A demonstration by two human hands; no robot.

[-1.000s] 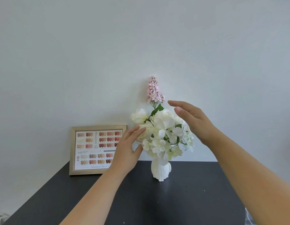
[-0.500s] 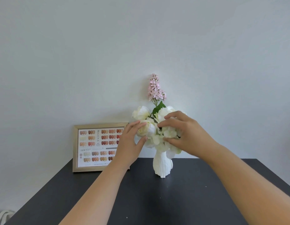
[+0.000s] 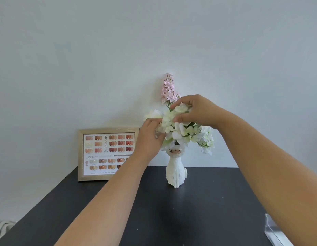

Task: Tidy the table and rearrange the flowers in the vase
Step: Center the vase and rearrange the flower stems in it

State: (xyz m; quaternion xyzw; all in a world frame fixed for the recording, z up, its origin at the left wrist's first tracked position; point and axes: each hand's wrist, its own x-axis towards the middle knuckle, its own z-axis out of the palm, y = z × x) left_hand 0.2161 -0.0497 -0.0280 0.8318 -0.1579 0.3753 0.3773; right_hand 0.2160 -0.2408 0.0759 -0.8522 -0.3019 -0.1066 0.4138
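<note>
A white cat-shaped vase [image 3: 175, 172] stands on the black table [image 3: 172, 215] near the wall. It holds white flowers [image 3: 186, 130] and a tall pink flower spike [image 3: 168, 89] at the back. My right hand [image 3: 198, 110] reaches from the right and pinches a white bloom at the top of the bunch. My left hand [image 3: 149, 137] presses against the bunch's left side, fingers curled onto the white petals. A white rose [image 3: 153, 113] peeks out above my left hand.
A gold-framed nail colour chart [image 3: 106, 153] leans against the wall left of the vase. A clear plastic object [image 3: 276, 231] lies at the table's right front edge. A pale bag strap [image 3: 2, 228] shows at the lower left.
My right hand has risen from the front of the bunch to its top, uncovering the lower blooms and the vase's cat face. My left hand has closed tighter on the left side.
</note>
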